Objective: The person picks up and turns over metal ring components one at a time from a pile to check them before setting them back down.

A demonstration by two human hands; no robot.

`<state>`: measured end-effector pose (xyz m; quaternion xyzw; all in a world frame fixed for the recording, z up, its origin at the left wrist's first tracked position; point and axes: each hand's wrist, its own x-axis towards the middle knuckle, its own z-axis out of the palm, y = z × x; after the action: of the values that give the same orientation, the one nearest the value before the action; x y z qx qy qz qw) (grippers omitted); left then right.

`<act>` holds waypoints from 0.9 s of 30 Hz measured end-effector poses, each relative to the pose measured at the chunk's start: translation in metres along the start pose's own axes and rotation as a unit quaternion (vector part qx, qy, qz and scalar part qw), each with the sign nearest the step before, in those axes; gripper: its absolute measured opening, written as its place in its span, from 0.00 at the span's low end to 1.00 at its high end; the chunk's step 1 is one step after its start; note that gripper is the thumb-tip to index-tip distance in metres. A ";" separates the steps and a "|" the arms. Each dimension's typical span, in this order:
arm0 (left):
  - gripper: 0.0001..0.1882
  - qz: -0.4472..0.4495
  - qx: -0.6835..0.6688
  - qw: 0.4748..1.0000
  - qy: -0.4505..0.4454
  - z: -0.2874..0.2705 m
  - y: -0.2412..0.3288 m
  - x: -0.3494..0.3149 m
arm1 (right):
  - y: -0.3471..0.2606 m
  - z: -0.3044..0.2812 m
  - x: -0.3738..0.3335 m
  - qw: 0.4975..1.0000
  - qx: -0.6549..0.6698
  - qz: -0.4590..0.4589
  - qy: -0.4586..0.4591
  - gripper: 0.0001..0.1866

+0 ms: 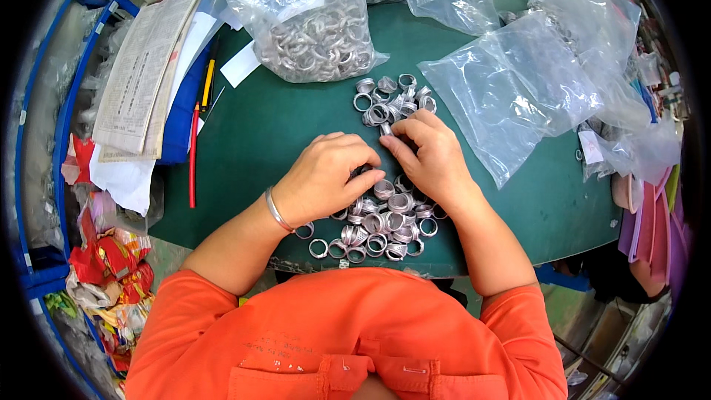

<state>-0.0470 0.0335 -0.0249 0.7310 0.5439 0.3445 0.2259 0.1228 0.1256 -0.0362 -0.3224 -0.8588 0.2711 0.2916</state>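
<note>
Silver metal rings lie heaped; left hand and right hand pinch one small ring.

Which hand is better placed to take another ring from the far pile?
Probably the right hand: its fingertips already touch the far pile of metal rings, while the left hand rests curled nearer the near pile.

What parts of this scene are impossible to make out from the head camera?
- Head view: the left hand curls over its fingertips, so any ring there is hidden.
- The right hand covers most of the small piece it pinches.
- Rings in the clear bag blur behind plastic.
- Paper sheets: print too small.
</note>
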 end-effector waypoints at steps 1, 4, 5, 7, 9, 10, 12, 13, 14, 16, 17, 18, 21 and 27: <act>0.06 0.001 0.000 1.000 0.009 0.001 0.000 0.000 | 0.001 -0.001 0.000 1.000 0.019 0.006 -0.016 0.06; 0.06 -0.018 -0.022 0.999 0.028 0.002 -0.002 0.000 | -0.002 -0.009 0.000 0.995 0.091 0.013 -0.039 0.06; 0.06 -0.028 -0.034 0.998 0.033 0.001 -0.002 0.000 | -0.003 -0.011 -0.001 0.991 0.128 0.012 -0.039 0.06; 0.07 -0.066 -0.102 0.992 0.046 0.001 0.001 0.002 | -0.001 -0.016 -0.006 0.984 0.169 0.004 -0.049 0.06; 0.08 -0.091 -0.168 0.980 0.062 0.001 0.005 0.003 | -0.003 -0.018 -0.008 0.980 0.192 -0.043 -0.041 0.07; 0.09 -0.097 -0.201 0.972 0.073 0.001 0.009 0.004 | -0.005 -0.018 -0.008 0.976 0.204 -0.065 -0.037 0.07; 0.11 -0.097 -0.238 0.963 0.087 0.001 0.010 0.003 | -0.006 -0.018 -0.009 0.973 0.217 -0.074 -0.040 0.07; 0.12 -0.091 -0.242 0.962 0.090 0.001 0.009 0.003 | -0.006 -0.018 -0.009 0.970 0.227 -0.075 -0.040 0.06; 0.13 -0.085 -0.247 0.961 0.093 0.001 0.008 0.002 | -0.007 -0.019 -0.009 0.968 0.237 -0.076 -0.040 0.06; 0.13 -0.062 -0.214 0.970 0.100 0.001 0.005 0.002 | -0.009 -0.019 -0.009 0.965 0.246 -0.080 -0.034 0.05; 0.14 -0.050 -0.198 0.974 0.104 0.001 0.004 0.002 | -0.010 -0.019 -0.009 0.964 0.250 -0.082 -0.031 0.05; 0.14 -0.047 -0.203 0.972 0.106 0.001 0.004 0.002 | -0.010 -0.020 -0.008 0.964 0.246 -0.089 -0.036 0.05; 0.14 -0.035 -0.212 0.970 0.116 0.000 0.006 0.002 | -0.008 -0.018 -0.011 0.955 0.285 -0.078 -0.038 0.08; 0.17 -0.030 -0.260 0.955 0.136 0.003 0.003 0.002 | -0.008 -0.011 -0.020 0.892 0.451 0.010 -0.034 0.24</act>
<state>-0.0422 0.0342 -0.0241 0.5764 0.4828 0.5635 0.3423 0.1394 0.1094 -0.0298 -0.1548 -0.6505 0.6431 0.3733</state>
